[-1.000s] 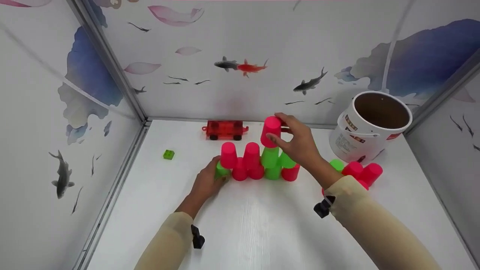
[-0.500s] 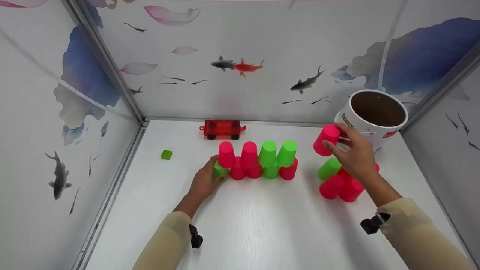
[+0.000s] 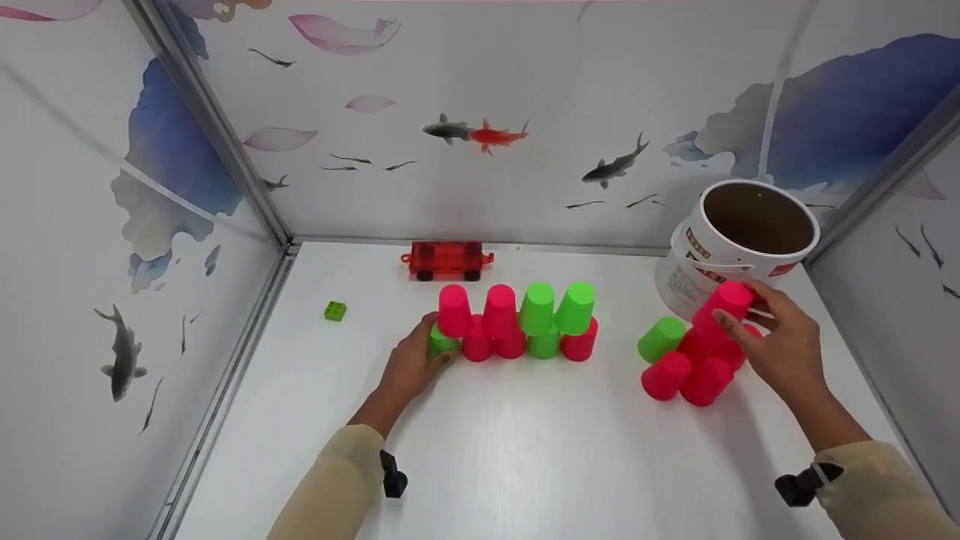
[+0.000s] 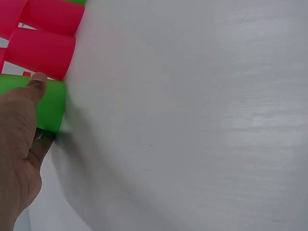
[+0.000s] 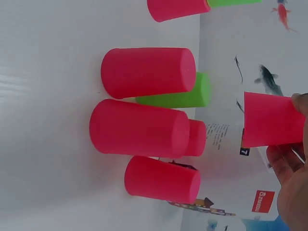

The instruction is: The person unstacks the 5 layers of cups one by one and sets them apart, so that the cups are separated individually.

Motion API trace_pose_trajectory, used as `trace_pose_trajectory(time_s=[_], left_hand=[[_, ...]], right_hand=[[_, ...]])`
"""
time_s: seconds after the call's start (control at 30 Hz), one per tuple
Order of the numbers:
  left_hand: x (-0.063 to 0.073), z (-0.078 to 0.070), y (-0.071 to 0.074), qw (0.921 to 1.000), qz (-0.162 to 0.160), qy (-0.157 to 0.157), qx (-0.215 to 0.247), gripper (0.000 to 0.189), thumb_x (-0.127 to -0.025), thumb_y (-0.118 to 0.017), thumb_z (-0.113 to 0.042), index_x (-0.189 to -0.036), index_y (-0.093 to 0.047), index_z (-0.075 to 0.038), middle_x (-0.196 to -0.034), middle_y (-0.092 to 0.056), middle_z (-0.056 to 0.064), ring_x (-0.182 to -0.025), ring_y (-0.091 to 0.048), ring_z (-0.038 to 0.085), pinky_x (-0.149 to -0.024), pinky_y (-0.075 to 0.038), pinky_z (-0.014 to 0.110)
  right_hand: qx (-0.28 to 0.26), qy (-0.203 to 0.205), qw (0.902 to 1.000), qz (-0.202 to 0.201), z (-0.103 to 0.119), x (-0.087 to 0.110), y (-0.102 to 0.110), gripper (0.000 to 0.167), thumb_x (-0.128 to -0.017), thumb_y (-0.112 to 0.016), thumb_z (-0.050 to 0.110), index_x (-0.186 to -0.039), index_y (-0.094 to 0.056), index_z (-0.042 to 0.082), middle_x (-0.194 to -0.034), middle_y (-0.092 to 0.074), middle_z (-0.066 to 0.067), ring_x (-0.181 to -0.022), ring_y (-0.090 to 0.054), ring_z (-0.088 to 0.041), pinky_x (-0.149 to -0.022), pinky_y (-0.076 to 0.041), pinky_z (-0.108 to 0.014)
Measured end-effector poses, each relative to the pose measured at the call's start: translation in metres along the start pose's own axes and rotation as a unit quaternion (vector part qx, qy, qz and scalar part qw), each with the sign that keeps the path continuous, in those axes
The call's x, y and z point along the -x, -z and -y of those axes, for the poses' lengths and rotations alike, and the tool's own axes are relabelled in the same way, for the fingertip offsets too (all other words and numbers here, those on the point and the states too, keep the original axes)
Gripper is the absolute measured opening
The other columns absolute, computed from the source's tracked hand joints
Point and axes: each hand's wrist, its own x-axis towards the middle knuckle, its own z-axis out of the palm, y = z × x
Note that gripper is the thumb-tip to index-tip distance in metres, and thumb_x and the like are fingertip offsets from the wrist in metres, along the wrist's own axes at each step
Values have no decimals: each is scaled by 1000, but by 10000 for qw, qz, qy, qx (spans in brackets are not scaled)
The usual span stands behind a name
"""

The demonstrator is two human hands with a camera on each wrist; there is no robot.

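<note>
My left hand grips a green cup at the left end of the bottom row of an upside-down cup stack, thumb on its near side. Above that row stand two pink cups and two green cups. Off to the right, my right hand holds a pink cup by its closed end, with the open rim downward. In the head view this cup overlaps a group of loose cups, among them a green cup and a pink cup; the right wrist view shows it above them.
A white bucket stands in the back right corner, just behind the loose cups. By the back wall sits a red toy wagon. A small green block lies at the left. Printed walls enclose the white table.
My right hand has carried the pink cup away from the top of the stack, rightward and then down over the loose cups. My left hand keeps its hold on the green cup.
</note>
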Motion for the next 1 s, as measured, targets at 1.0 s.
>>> trace_pose_trajectory(time_s=[1.0], left_hand=[[-1, 3, -1, 9998, 9, -76, 156, 78, -102, -81, -34, -166, -38, -28, -159, -61, 7, -141, -60, 30, -120, -54, 53]], right_hand=[[225, -1784, 9809, 741, -91, 74, -8, 73, -103, -81, 21, -161, -45, -3, -157, -53, -36, -138, -58, -62, -74, -50, 1]])
